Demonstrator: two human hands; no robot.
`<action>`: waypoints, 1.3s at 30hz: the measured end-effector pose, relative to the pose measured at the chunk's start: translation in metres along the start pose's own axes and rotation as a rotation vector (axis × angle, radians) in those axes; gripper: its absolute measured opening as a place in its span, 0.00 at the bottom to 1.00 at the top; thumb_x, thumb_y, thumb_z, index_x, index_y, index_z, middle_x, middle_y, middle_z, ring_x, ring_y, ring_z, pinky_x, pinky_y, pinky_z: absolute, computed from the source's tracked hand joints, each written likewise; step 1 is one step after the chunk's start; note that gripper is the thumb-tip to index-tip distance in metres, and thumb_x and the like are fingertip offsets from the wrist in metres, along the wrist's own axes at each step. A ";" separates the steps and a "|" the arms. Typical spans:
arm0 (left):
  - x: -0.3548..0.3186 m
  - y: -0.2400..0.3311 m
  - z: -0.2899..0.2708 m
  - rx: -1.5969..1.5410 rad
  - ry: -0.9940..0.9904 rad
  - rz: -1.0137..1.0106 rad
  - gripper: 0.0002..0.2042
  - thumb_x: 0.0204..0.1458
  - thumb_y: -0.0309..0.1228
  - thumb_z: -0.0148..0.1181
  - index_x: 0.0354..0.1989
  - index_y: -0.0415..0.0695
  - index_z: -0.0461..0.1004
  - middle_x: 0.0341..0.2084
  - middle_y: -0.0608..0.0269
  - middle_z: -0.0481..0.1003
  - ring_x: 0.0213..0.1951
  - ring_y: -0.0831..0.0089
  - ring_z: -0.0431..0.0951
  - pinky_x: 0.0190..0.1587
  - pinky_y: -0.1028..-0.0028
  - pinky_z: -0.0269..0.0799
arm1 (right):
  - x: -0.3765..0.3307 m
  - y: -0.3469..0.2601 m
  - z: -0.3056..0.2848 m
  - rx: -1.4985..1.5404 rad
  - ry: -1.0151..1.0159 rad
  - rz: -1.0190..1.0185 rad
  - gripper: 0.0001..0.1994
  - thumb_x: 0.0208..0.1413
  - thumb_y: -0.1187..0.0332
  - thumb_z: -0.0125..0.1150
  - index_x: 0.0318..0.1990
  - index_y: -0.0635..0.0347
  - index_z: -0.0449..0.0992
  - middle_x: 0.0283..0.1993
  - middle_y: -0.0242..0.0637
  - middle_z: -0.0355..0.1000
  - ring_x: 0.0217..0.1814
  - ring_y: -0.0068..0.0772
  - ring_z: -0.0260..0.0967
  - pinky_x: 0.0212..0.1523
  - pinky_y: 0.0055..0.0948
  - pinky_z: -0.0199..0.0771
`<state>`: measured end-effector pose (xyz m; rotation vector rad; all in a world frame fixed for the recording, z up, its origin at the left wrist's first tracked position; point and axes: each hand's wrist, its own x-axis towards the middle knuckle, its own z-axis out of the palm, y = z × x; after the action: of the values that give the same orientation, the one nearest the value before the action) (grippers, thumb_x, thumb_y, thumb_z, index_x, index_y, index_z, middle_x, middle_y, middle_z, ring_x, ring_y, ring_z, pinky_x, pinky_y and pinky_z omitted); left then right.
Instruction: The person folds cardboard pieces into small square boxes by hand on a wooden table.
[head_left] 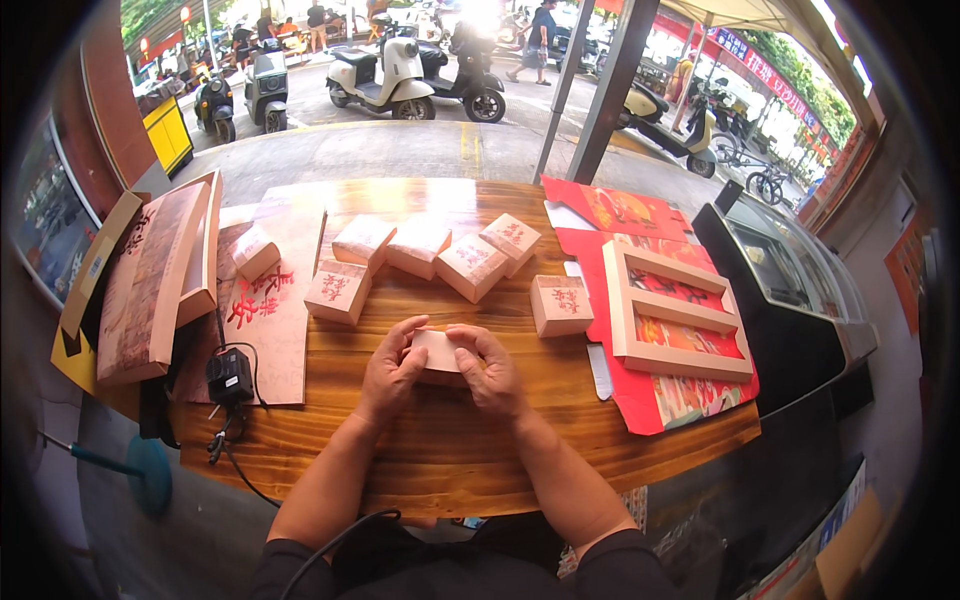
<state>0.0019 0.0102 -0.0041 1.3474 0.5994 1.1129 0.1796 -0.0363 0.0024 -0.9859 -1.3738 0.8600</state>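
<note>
1. I see the left hand and right hand grasping a pale box between them, left of the divided tray.
2. Its long side spans hand to hand; neither is nearer.

Red Chinese characters mark small cardboard boxes beyond the hands and a flat sheet left of them, white ones a red banner far ahead-right.

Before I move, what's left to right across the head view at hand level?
Large wood-print cardboard box, black boxy device, left hand, pale-pink cardboard piece, right hand, pink cardboard cube, pale rectangular frame.
</note>
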 end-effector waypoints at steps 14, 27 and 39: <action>-0.002 0.002 -0.001 -0.054 -0.044 0.047 0.31 0.61 0.35 0.61 0.70 0.41 0.56 0.57 0.53 0.70 0.56 0.69 0.71 0.59 0.70 0.67 | 0.006 -0.008 -0.010 -0.261 -0.006 -0.114 0.33 0.51 0.69 0.72 0.64 0.63 0.64 0.59 0.43 0.67 0.63 0.37 0.65 0.64 0.33 0.66; 0.001 0.007 0.005 -0.084 -0.119 -0.048 0.40 0.53 0.23 0.67 0.72 0.43 0.49 0.53 0.55 0.70 0.55 0.70 0.72 0.58 0.69 0.69 | 0.006 -0.001 -0.011 0.334 0.177 0.001 0.27 0.60 0.63 0.67 0.61 0.64 0.63 0.53 0.35 0.69 0.54 0.23 0.68 0.54 0.23 0.72; 0.003 0.013 -0.003 -0.151 0.176 0.122 0.30 0.58 0.35 0.65 0.66 0.40 0.59 0.53 0.57 0.73 0.55 0.70 0.72 0.59 0.70 0.67 | 0.006 -0.009 -0.016 0.134 -0.057 0.176 0.30 0.58 0.64 0.68 0.65 0.59 0.61 0.55 0.38 0.69 0.54 0.29 0.70 0.55 0.30 0.73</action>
<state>-0.0035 0.0122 0.0084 1.1762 0.5539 1.3592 0.1953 -0.0350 0.0140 -0.9952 -1.2724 1.1045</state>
